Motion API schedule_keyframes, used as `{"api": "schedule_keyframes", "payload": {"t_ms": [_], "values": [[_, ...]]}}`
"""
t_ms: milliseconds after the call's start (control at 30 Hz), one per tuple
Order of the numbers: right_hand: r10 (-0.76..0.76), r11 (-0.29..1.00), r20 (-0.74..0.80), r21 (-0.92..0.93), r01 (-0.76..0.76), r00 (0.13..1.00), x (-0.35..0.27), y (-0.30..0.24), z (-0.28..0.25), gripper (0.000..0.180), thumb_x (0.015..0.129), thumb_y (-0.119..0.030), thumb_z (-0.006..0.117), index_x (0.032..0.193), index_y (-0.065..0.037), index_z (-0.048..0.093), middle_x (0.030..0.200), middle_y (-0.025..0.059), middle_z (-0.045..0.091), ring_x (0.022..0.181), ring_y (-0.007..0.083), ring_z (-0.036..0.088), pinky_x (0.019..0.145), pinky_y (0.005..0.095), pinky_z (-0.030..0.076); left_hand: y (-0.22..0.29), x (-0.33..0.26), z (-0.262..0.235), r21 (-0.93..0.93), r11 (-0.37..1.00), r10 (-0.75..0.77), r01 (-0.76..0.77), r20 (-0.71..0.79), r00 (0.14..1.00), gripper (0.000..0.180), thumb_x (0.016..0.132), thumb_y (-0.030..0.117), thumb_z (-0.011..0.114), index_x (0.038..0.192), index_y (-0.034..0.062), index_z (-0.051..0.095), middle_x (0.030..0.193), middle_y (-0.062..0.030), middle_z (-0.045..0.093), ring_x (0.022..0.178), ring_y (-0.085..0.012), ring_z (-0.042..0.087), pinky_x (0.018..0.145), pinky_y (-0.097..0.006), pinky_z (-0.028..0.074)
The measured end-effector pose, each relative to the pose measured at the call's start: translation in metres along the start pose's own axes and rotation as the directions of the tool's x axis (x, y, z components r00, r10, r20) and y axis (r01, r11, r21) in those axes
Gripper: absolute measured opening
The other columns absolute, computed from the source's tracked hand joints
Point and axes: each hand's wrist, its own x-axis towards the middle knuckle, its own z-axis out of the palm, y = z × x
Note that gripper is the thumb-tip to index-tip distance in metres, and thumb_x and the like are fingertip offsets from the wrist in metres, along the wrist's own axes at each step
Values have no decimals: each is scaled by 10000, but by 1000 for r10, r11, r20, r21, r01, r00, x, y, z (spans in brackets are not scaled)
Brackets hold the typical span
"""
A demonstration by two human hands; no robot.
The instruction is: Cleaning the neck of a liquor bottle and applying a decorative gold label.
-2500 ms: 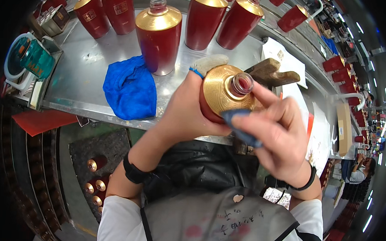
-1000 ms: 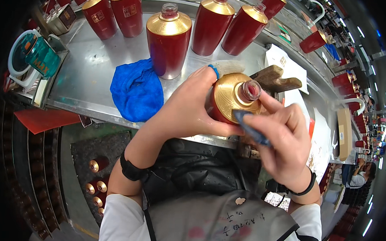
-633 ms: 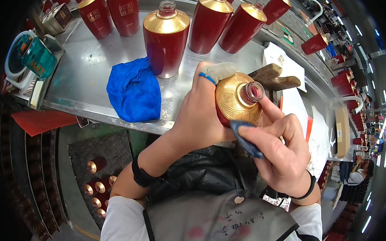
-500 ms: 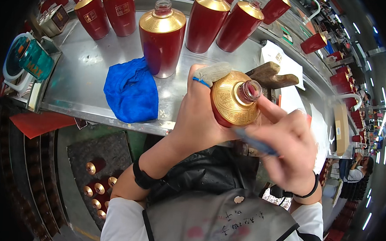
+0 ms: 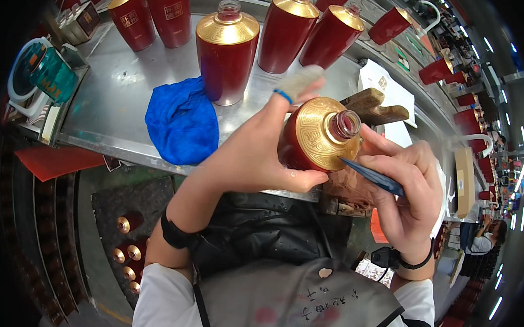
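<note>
One red bottle with a gold shoulder (image 5: 318, 137) is held tilted above the near edge of the counter (image 5: 126, 58), its open clear-glass neck pointing toward the camera. It looks like glazed ceramic or glass: probably heavy for its size, rigid, breakable and slick, so the broad body seems the safe place to grip rather than the narrow neck. The left hand (image 5: 256, 157) does just that, fingers wrapped closed around the red body with the thumb under the gold shoulder; one fingertip wears a pale cover with a blue band. The right hand (image 5: 407, 187) is closed in a pinch on a thin dark-blue blade-like tool (image 5: 372, 175), whose tip touches the rim of the gold shoulder. Just behind the bottle lie wooden blocks (image 5: 372, 107). Farther back on the counter sit a crumpled blue cloth (image 5: 182, 122) and several upright red bottles (image 5: 226, 51) of the same kind
</note>
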Motion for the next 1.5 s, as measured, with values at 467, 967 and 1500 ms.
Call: {"api": "schedule_keyframes", "payload": {"t_ms": [467, 967, 1500], "values": [[-59, 992, 107, -103, 70, 992, 2, -9, 9, 389, 672, 137, 664, 1041, 24, 708, 748, 80, 501, 687, 217, 525, 1031, 554, 494, -7, -2, 36, 120, 993, 30, 0, -243, 970, 925, 542, 332, 945, 1263, 6, 465, 1179, -188, 481, 1069, -394, 566, 869, -454, 500], [11, 1000, 266, -18, -6, 964, -5, -13, -2, 258, 721, 68, 703, 965, -16, 717, 834, 97, 578, 1023, 337, 600, 1059, 516, 461, -21, -7, 57, 122, 992, 71, -20, -428, 901, 903, 560, 293, 953, 1256, 37, 438, 1182, -169, 483, 1006, -367, 610, 819, -444, 518], [375, 812, 266, 368, -453, 888, 59, 79, -23, 298, 859, -120, 737, 1115, -6, 637, 992, 29, 652, 903, 96, 608, 820, 254, 504, -13, 3, 34, 56, 998, 1, 10, -182, 983, 893, 574, 339, 945, 1273, 10, 497, 1116, -158, 600, 1048, -331, 626, 906, -399, 499]]}}
